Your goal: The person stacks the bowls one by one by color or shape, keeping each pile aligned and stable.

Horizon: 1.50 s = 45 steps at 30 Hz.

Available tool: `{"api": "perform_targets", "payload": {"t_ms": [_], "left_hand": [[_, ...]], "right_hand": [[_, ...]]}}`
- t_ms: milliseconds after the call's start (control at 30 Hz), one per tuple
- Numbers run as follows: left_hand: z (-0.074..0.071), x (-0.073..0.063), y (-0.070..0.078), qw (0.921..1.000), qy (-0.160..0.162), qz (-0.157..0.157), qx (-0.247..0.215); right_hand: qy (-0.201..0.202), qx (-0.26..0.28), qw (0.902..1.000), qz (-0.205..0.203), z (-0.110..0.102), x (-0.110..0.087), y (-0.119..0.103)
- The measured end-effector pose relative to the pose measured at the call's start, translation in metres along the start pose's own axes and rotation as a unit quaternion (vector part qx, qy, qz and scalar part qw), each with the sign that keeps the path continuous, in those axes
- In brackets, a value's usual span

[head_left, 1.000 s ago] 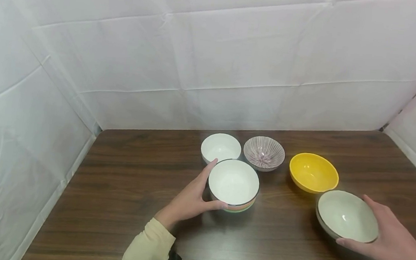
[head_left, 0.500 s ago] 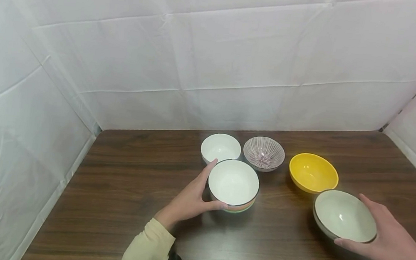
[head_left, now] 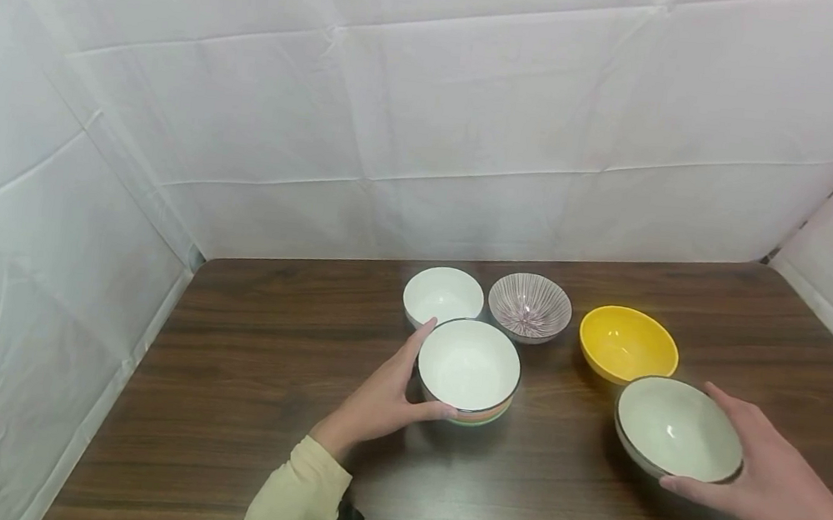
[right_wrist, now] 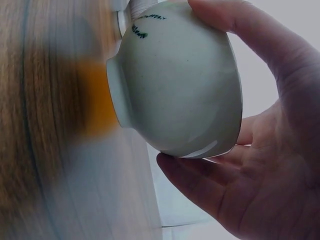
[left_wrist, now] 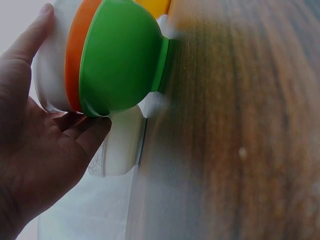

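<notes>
Both grips are wide: left hand (head_left: 378, 404) holds the striped bowl (head_left: 468, 365), right hand (head_left: 769, 468) the pale bowl (head_left: 677, 429), which a careless swing could knock against the yellow bowl (head_left: 627, 346) to its eleven o'clock.

No lettering, labels, brands, numbers or signs can be read — in any view.

Holds upright a white-lined bowl (head_left: 468, 367), dark-rimmed, with orange and green beneath; grips, at its three o'clock, a pale grey-green bowl (head_left: 679, 429), mouth up.
</notes>
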<state>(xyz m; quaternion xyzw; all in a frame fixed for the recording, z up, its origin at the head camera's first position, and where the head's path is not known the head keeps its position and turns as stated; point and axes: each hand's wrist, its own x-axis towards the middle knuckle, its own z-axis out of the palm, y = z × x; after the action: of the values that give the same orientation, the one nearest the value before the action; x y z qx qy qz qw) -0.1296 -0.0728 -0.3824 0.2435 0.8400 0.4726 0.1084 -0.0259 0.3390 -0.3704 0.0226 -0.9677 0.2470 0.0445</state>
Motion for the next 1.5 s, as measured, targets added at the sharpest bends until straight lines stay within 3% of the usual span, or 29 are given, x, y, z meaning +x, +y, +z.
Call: {"api": "perform_targets", "payload": {"t_ms": [1500], "left_hand": [[0.0,0.0,-0.001,0.9999,-0.002,0.007,-0.007]], "right_hand": [[-0.003,0.022,0.9992,-0.032,0.012,0.015,-0.024]]}}
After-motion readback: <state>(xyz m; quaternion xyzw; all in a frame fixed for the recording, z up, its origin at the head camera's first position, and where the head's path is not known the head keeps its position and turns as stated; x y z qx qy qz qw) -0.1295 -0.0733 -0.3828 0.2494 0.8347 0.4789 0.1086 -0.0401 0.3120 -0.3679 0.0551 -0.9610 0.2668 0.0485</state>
